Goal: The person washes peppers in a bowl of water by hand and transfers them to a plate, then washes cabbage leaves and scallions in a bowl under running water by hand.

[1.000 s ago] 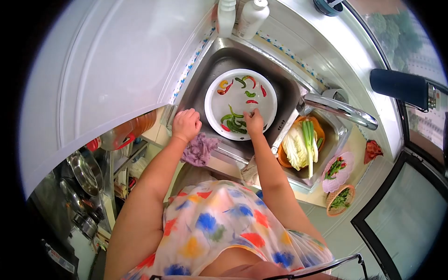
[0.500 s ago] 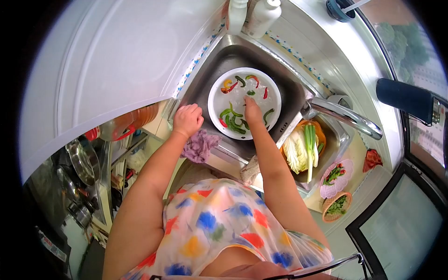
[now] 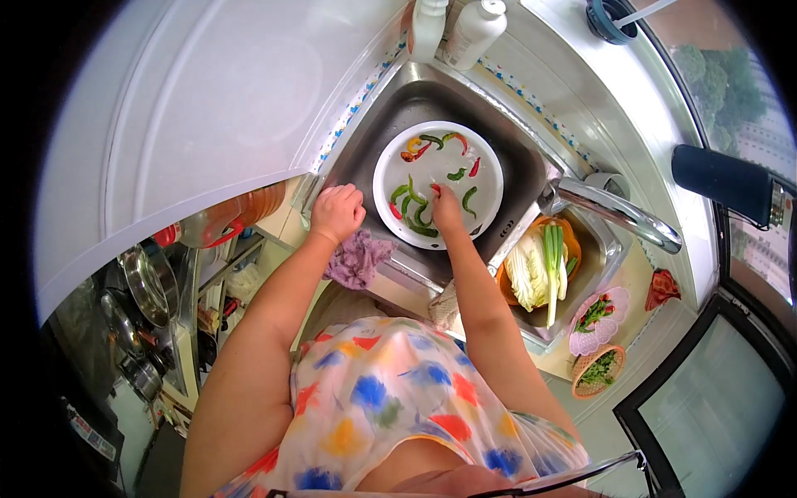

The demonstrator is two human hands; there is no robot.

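Observation:
A white bowl (image 3: pixel 493 207) of water stands in the large steel sink basin (image 3: pixel 498 133). Several green chili peppers (image 3: pixel 415 203) lie on its left side, and red and yellow ones (image 3: pixel 415 149) are along the far side. My right hand (image 3: pixel 447 209) is inside the bowl, its fingers pinched on a small red chili pepper (image 3: pixel 435 188). On the sink's left rim rests my left hand (image 3: pixel 338 212), fingers curled in, with nothing visible in it. A purple cloth (image 3: pixel 357 259) hangs over the front edge just below that hand.
The chrome faucet (image 3: pixel 618 212) reaches over the smaller basin, where an orange basket (image 3: pixel 503 284) holds napa cabbage (image 3: pixel 525 270) and scallions (image 3: pixel 554 270). On the right counter sit a pink dish (image 3: pixel 587 339) of chilies and a wicker basket (image 3: pixel 588 388) of greens. White bottles (image 3: pixel 475 35) stand behind the sink.
My right hand has drawn slightly toward me in the bowl, and a red chili now shows at its fingertips. The floating peppers have drifted. My left hand stays on the rim.

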